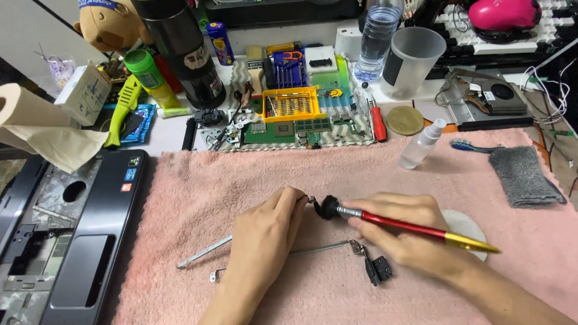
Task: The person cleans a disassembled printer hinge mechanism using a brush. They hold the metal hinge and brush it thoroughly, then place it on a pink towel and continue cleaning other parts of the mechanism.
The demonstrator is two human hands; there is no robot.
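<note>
Two hands are busy over the pink towel [241, 180]: the left hand [265, 232] pinches a small dark part [311, 200] at its fingertips, while the right hand [397, 232] grips a red and gold brush [409, 226], its black bristles right against that part. Metal hinge bars [201, 253] lie on the towel under the hands, a laptop shell [78, 241] sits off to the left, and a small spray bottle [421, 144] stands further back.

Pink towel [337, 174] beneath both hands; red brush handle [397, 223] with gold end and black bristles in the right hand [403, 232]; grey cloth [525, 176] to its right; yellow tray [291, 103] beyond the left hand [265, 241], apparently over green circuit boards [283, 129].
</note>
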